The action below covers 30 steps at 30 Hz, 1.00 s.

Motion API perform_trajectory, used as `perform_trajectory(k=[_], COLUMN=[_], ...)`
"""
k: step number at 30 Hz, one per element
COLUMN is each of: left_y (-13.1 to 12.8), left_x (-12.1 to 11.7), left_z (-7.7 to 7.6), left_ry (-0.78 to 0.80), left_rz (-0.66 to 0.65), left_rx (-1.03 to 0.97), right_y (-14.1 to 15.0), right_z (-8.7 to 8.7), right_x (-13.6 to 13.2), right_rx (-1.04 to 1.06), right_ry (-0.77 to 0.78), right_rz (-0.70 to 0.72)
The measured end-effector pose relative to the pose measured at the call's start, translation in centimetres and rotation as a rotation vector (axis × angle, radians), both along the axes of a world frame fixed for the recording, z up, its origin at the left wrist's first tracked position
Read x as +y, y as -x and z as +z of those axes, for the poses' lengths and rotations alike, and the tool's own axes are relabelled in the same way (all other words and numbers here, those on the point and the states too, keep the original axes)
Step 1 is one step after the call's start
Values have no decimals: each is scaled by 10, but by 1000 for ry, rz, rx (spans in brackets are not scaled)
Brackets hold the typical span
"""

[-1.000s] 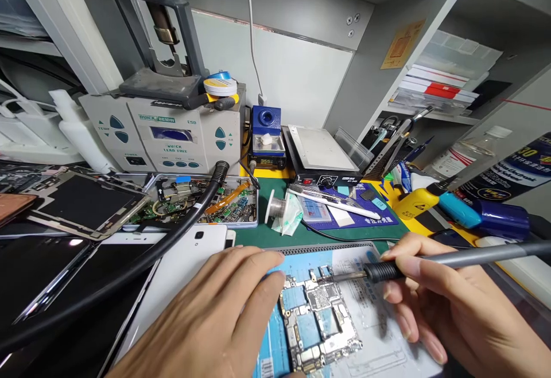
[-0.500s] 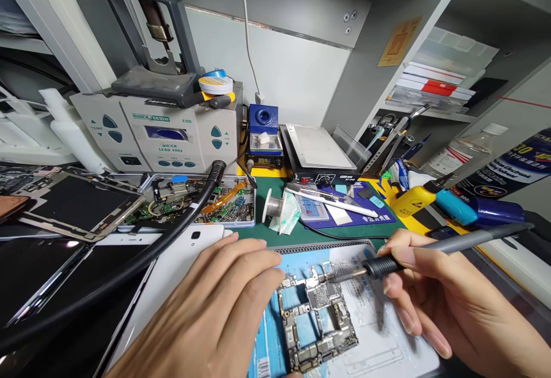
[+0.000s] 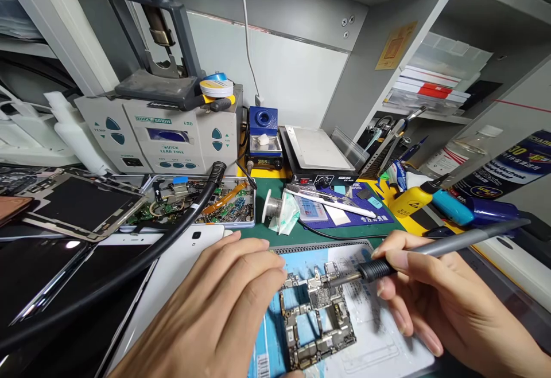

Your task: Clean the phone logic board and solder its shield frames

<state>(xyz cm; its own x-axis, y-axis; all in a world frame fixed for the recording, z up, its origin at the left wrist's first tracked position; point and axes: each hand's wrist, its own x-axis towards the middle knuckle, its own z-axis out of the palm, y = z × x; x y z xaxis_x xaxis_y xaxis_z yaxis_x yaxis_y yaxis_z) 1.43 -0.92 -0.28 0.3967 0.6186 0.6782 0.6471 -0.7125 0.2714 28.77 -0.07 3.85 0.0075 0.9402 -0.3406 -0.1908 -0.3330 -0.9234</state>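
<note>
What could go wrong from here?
1. The soldering iron in the right hand points into densely packed parts of the circuit board; a slip might nudge or scorch a neighbour.
2. The left hand lies close to the board's upper left edge, so a stray tip, if hot, could burn its fingers.
3. No clamp shows on the board, so it might shift on the printed pad.
</note>
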Motion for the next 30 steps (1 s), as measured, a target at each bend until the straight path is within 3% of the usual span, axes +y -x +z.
perform_trajectory(k=[8,26,30], left_y=[1,-1,-1], left_x=[0,1,1], left_z=[-1,3,4], left_ry=[20,33,28], left_rz=[-8,-8,-14], left_rx=[-3,-5,2], right_y=[-8,-4,1], right_z=[-10,-6,-2], right_x=[1,-3,-4], right_rx=[-14,-68,-104], right_ry=[-20,-56,-49], right_rz=[44,39,-31])
